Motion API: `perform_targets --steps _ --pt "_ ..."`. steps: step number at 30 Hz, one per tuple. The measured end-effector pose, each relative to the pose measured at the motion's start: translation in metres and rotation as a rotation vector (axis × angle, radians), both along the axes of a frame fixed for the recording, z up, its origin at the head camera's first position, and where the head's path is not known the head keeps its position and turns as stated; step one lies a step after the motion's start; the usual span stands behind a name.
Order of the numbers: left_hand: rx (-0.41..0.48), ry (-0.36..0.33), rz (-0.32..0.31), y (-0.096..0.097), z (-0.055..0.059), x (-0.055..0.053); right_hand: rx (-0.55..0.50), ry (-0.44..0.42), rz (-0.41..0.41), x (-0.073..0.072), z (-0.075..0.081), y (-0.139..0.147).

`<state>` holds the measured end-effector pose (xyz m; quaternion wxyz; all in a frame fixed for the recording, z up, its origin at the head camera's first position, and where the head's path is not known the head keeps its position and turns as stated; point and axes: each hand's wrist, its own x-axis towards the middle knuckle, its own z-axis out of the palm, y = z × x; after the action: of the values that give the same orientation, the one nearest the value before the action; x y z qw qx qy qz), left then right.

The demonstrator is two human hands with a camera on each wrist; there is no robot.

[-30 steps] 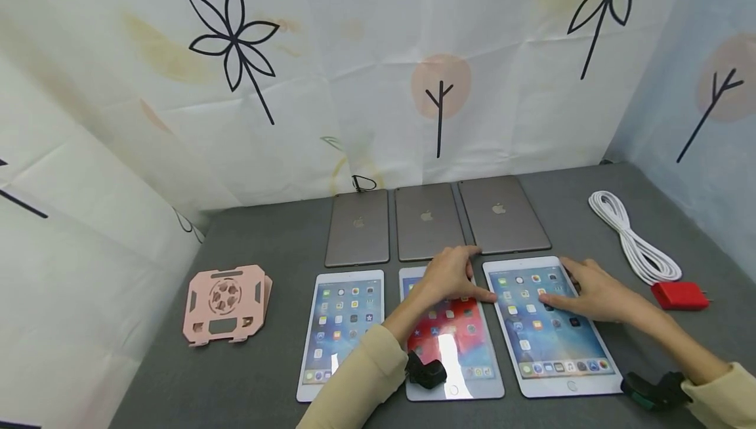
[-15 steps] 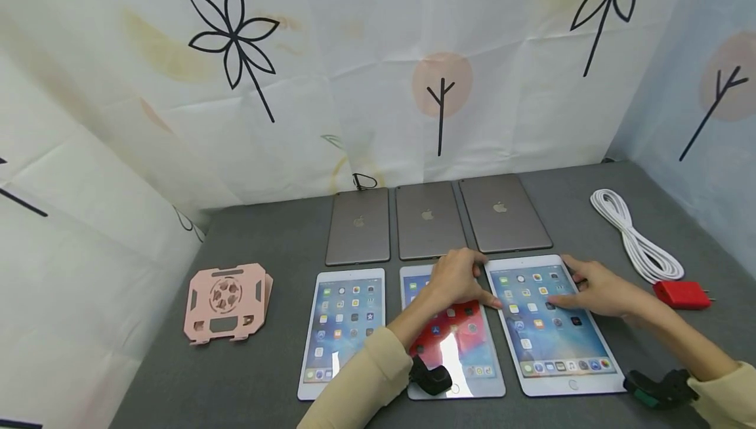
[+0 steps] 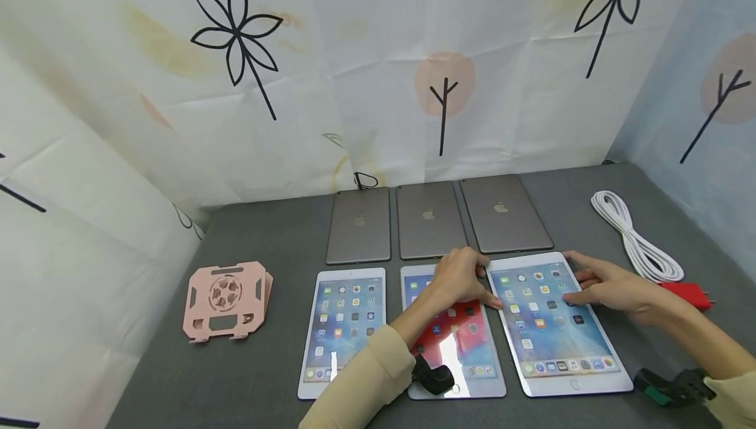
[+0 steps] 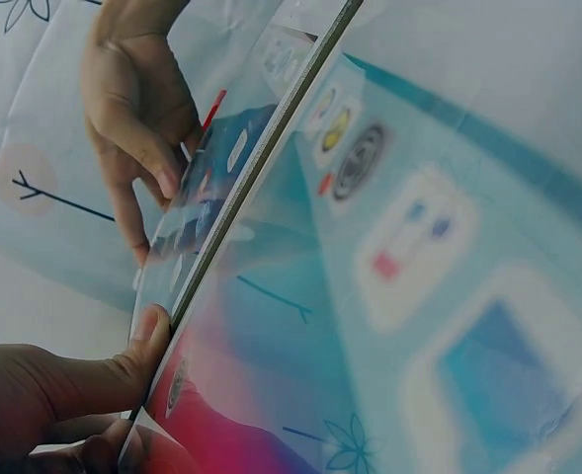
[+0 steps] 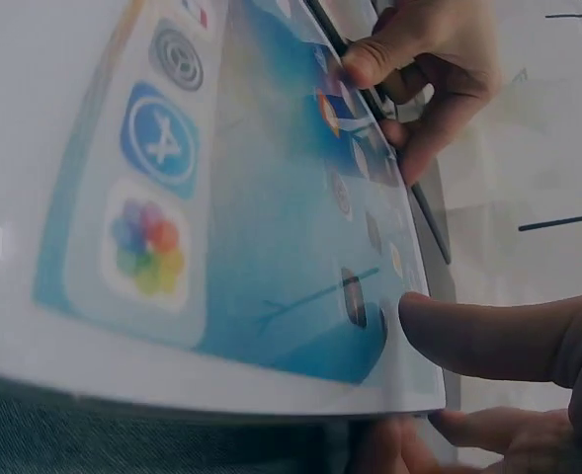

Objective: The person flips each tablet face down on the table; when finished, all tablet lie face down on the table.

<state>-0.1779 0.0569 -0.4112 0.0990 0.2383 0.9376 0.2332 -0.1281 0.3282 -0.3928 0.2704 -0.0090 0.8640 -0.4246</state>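
The rightmost white tablet (image 3: 549, 344) lies screen up with a blue wallpaper and app icons. My left hand (image 3: 455, 279) reaches over the middle tablet (image 3: 472, 334), which shows a red wallpaper. Its thumb and fingers grip the right tablet's upper left edge. At the opposite edge, my right hand (image 3: 617, 290) grips the same tablet, thumb on the screen. In the right wrist view that thumb (image 5: 468, 331) lies over the glass, with the fingers below the rim partly hidden. A third white tablet (image 3: 342, 324) lies to the left.
Three grey tablets (image 3: 428, 219) lie face down in a row behind. A pink metal stand (image 3: 224, 301) is at the left. On the right are a coiled white cable (image 3: 638, 239) and a red plug (image 3: 688, 294), partly hidden by my right hand.
My right hand has shifted slightly right, and the right tablet's right side with it; that side looks a little larger. My left hand keeps its place at the tablet's left edge.
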Motion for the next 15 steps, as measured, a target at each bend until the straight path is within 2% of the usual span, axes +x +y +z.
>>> perform_targets --steps 4,6,10,15 --pt "0.014 0.024 -0.05 0.0 0.0 0.001 -0.101 -0.015 0.018 0.003 0.005 0.007" --pt "0.023 0.032 -0.078 0.0 0.0 0.001 -0.118 0.0 0.027 0.006 0.01 0.01" --pt "0.032 0.043 -0.107 0.003 0.0 0.004 -0.075 0.071 0.053 0.011 0.019 0.013" --pt "0.034 0.054 -0.117 0.008 -0.002 0.008 -0.067 0.105 0.054 0.013 0.028 0.013"
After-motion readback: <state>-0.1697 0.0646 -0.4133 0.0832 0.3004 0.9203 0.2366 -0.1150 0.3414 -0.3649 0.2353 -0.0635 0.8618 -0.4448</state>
